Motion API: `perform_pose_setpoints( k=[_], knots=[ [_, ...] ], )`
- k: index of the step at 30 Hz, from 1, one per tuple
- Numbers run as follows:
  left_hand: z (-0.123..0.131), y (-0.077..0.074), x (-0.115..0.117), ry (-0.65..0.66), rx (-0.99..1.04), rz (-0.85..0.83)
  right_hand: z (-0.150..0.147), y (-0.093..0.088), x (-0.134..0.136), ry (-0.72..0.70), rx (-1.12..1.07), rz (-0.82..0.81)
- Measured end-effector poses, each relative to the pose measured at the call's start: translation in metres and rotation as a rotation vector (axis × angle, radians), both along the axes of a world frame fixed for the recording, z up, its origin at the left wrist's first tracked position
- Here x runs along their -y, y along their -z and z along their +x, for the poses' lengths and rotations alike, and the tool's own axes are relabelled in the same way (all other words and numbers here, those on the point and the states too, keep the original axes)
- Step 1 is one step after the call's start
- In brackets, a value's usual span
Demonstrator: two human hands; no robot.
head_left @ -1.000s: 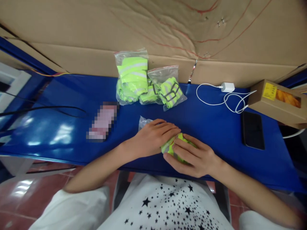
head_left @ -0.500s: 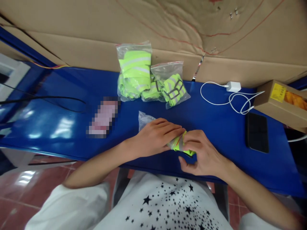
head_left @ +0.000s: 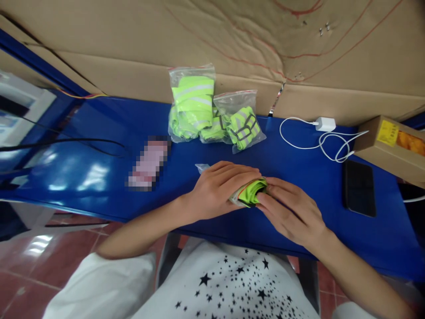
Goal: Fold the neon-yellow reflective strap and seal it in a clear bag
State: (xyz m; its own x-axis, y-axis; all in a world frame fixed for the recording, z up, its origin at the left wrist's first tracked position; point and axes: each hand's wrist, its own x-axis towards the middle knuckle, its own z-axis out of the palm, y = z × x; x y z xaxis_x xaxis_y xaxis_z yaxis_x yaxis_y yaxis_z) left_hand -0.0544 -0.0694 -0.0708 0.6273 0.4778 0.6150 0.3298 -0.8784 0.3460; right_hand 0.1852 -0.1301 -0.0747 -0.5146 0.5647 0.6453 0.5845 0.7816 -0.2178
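A rolled neon-yellow reflective strap point(head_left: 249, 193) with dark edging sits between my two hands over the front part of the table, at the mouth of a clear plastic zip bag point(head_left: 201, 168). My left hand point(head_left: 217, 188) wraps over the bag from the left and hides most of it; only a corner pokes out behind the knuckles. From the right, the bent fingers of my right hand point(head_left: 294, 210) grip the exposed end of the roll, fingertips at its edge. How deep the strap lies inside the bag is hidden.
Several bagged neon straps point(head_left: 194, 106) lie at the back of the blue table point(head_left: 109, 177). A blurred-out phone-like item point(head_left: 149, 164) is at left. On the right are a white charger with cable point(head_left: 325, 124), a black phone point(head_left: 358, 188) and a cardboard box point(head_left: 373, 137).
My right hand has turned and its thumb is now tucked out of sight; the fingers reach the roll's end. The roll's coiled end now faces up more, and less of the bag shows at left.
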Motion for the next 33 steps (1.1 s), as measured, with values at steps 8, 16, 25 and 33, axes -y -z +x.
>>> perform_pose_setpoints(
  k=[8,16,25,33],
  knots=[
    [0.004,0.002,0.008,0.059,0.054,0.032,-0.020,-0.009,0.005,-0.004,0.240,0.021],
    [-0.005,-0.038,0.022,0.185,0.356,-0.604,-0.003,-0.011,0.008,-0.078,-0.009,0.108],
    [-0.007,-0.017,-0.011,0.301,0.220,-1.099,-0.006,-0.003,-0.001,-0.099,-0.330,-0.318],
    [-0.002,0.000,-0.016,0.132,0.526,-1.574,0.003,-0.012,-0.009,0.095,-0.313,-0.348]
  ],
)
